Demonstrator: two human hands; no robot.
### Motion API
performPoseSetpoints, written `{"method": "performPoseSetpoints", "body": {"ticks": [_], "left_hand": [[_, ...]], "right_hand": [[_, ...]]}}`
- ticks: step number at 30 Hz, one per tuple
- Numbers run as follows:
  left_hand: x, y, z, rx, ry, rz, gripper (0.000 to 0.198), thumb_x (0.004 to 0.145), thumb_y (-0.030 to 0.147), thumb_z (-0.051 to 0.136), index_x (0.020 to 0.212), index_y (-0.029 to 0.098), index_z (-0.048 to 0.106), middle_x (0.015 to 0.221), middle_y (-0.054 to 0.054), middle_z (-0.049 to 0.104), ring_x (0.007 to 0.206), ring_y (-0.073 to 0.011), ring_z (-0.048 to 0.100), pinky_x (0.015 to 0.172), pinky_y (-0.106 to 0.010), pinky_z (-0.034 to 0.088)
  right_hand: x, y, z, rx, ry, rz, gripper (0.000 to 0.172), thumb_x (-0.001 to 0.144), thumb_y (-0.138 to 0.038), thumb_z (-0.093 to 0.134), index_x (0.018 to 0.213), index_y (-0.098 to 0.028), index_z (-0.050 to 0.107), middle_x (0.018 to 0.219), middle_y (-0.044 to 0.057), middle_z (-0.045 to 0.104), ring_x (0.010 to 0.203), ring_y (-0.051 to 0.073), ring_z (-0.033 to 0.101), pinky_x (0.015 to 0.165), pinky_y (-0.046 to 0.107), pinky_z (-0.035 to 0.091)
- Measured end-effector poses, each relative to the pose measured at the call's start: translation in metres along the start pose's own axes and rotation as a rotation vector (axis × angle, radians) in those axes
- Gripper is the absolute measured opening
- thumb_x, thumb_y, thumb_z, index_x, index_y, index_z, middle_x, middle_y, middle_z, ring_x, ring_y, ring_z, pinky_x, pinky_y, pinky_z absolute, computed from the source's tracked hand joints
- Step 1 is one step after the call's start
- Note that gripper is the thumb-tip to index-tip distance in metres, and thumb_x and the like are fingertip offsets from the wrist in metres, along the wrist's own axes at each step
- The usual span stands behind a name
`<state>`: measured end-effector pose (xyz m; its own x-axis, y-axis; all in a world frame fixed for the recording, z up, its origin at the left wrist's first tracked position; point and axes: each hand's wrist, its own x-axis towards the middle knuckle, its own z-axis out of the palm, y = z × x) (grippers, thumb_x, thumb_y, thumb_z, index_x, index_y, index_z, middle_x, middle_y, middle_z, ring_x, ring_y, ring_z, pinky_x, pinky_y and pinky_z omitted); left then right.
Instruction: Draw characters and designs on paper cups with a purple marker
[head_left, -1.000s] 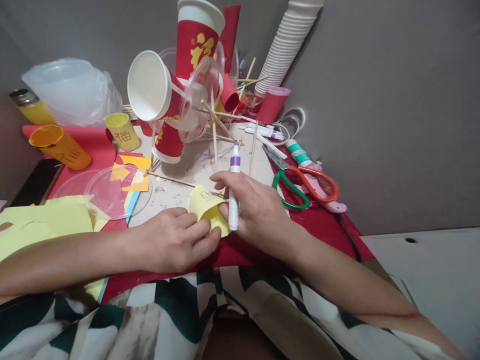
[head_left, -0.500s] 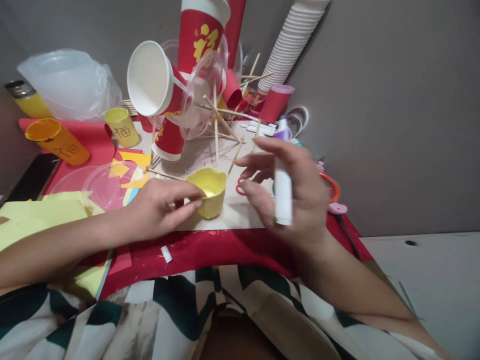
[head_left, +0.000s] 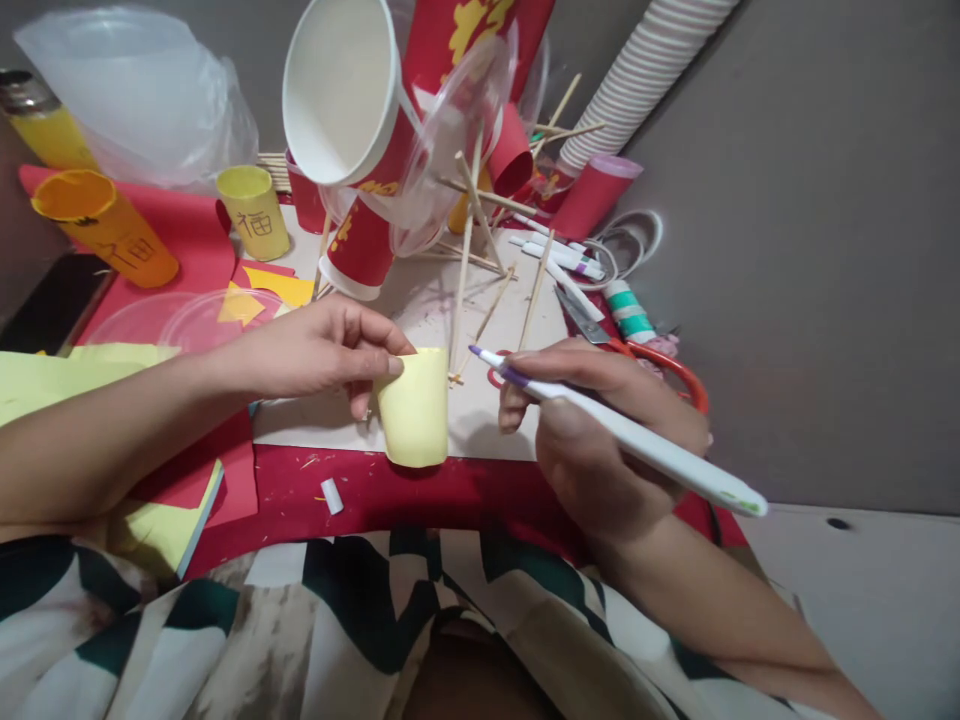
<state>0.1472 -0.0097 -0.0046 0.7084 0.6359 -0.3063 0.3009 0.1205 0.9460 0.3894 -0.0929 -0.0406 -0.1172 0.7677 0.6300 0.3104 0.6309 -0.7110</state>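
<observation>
A plain pale yellow paper cup (head_left: 416, 415) stands near the front edge of the board, and my left hand (head_left: 337, 350) pinches its rim from the left. In my right hand (head_left: 611, 430) is a white marker pen (head_left: 645, 447), gripped like a pencil. Its purple tip points left toward the cup, apart from it. A red ring-like piece (head_left: 499, 368) lies just behind my right fingertips. Orange-handled scissors (head_left: 667, 365) rest beyond the right hand, partly hidden by it.
A yellow cup with a drawn character (head_left: 255, 220) and an orange cup (head_left: 112, 230) stand at left. Behind are red-and-white paper cups (head_left: 360, 250) with wooden sticks (head_left: 469, 250). Right of these lie markers (head_left: 562, 262), a cable (head_left: 637, 235) and a stack of cups (head_left: 645, 80). A white cap (head_left: 331, 496) lies in front.
The marker has swung from upright to a writing grip with its tip toward the cup. The cup has tipped so its outer side faces me. The view has shifted closer.
</observation>
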Motion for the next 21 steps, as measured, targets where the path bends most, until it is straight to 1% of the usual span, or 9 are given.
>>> {"method": "performPoseSetpoints", "body": {"ticks": [1, 2, 5, 7, 10, 12, 14, 17, 21], "left_hand": [[-0.001, 0.001, -0.001, 0.003, -0.006, -0.021, 0.016, 0.094, 0.014, 0.060, 0.098, 0.014, 0.075, 0.054, 0.003, 0.067, 0.049, -0.0082, 0.064, 0.056, -0.015, 0.053], [-0.001, 0.003, -0.002, 0.012, -0.013, -0.037, 0.017, 0.095, 0.014, 0.059, 0.098, 0.014, 0.076, 0.053, 0.003, 0.066, 0.047, -0.0079, 0.063, 0.054, -0.015, 0.051], [-0.003, 0.004, -0.005, 0.039, -0.044, -0.042, 0.019, 0.092, 0.014, 0.060, 0.099, 0.015, 0.077, 0.047, 0.005, 0.060, 0.039, -0.0073, 0.056, 0.045, -0.014, 0.043], [-0.004, 0.002, -0.006, 0.052, -0.079, -0.042, 0.019, 0.092, 0.015, 0.061, 0.100, 0.017, 0.077, 0.046, 0.007, 0.058, 0.037, -0.0077, 0.054, 0.042, -0.015, 0.039], [-0.002, -0.004, -0.003, 0.070, -0.131, -0.026, 0.020, 0.094, 0.016, 0.058, 0.102, 0.019, 0.075, 0.044, 0.008, 0.054, 0.036, -0.0078, 0.052, 0.043, -0.015, 0.039], [0.000, -0.007, 0.000, 0.081, -0.162, 0.006, 0.020, 0.096, 0.016, 0.054, 0.101, 0.018, 0.074, 0.047, 0.008, 0.054, 0.037, -0.0072, 0.050, 0.042, -0.014, 0.040], [0.001, -0.009, 0.003, 0.101, -0.173, 0.027, 0.019, 0.098, 0.017, 0.052, 0.095, 0.017, 0.071, 0.053, 0.007, 0.055, 0.039, -0.0065, 0.050, 0.042, -0.014, 0.041], [0.001, -0.009, 0.006, 0.145, -0.147, 0.040, 0.020, 0.100, 0.020, 0.053, 0.083, 0.017, 0.064, 0.056, 0.005, 0.054, 0.042, -0.0066, 0.051, 0.044, -0.014, 0.042], [-0.005, -0.001, 0.005, 0.182, -0.100, 0.091, 0.022, 0.100, 0.022, 0.053, 0.081, 0.018, 0.063, 0.050, 0.006, 0.051, 0.040, -0.0072, 0.050, 0.042, -0.015, 0.038]], "right_hand": [[0.001, -0.001, 0.004, 0.041, 0.032, -0.003, 0.017, 0.099, -0.034, 0.069, 0.112, -0.026, 0.077, 0.092, 0.005, 0.078, 0.073, 0.020, 0.073, 0.066, 0.036, 0.063], [0.001, -0.002, 0.007, 0.061, 0.055, -0.013, 0.013, 0.094, -0.026, 0.075, 0.107, -0.026, 0.078, 0.089, 0.003, 0.078, 0.071, 0.018, 0.073, 0.064, 0.033, 0.062], [-0.002, -0.006, 0.013, 0.034, 0.055, -0.038, 0.018, 0.088, -0.015, 0.079, 0.102, -0.026, 0.078, 0.085, 0.000, 0.080, 0.068, 0.015, 0.074, 0.059, 0.027, 0.060], [-0.007, -0.008, 0.014, -0.002, 0.028, -0.035, 0.018, 0.088, -0.016, 0.079, 0.103, -0.027, 0.077, 0.086, 0.000, 0.080, 0.066, 0.015, 0.074, 0.056, 0.026, 0.059], [-0.016, -0.008, 0.017, -0.026, -0.004, 0.016, 0.012, 0.091, -0.021, 0.077, 0.101, -0.026, 0.074, 0.085, 0.002, 0.080, 0.063, 0.017, 0.074, 0.053, 0.028, 0.058], [-0.021, -0.006, 0.020, 0.050, -0.003, 0.055, 0.010, 0.092, -0.022, 0.074, 0.101, -0.026, 0.072, 0.084, 0.003, 0.079, 0.066, 0.019, 0.076, 0.055, 0.031, 0.061], [-0.023, -0.003, 0.024, 0.141, 0.005, 0.089, 0.009, 0.094, -0.020, 0.072, 0.101, -0.026, 0.069, 0.083, 0.002, 0.078, 0.067, 0.019, 0.077, 0.056, 0.031, 0.062], [-0.023, 0.000, 0.029, 0.179, 0.018, 0.098, 0.010, 0.095, -0.019, 0.071, 0.102, -0.026, 0.068, 0.081, 0.000, 0.077, 0.065, 0.019, 0.077, 0.054, 0.029, 0.062], [-0.020, 0.001, 0.026, 0.174, 0.040, 0.067, 0.007, 0.096, -0.023, 0.072, 0.101, -0.025, 0.069, 0.079, 0.001, 0.075, 0.064, 0.019, 0.074, 0.053, 0.030, 0.060]]}}
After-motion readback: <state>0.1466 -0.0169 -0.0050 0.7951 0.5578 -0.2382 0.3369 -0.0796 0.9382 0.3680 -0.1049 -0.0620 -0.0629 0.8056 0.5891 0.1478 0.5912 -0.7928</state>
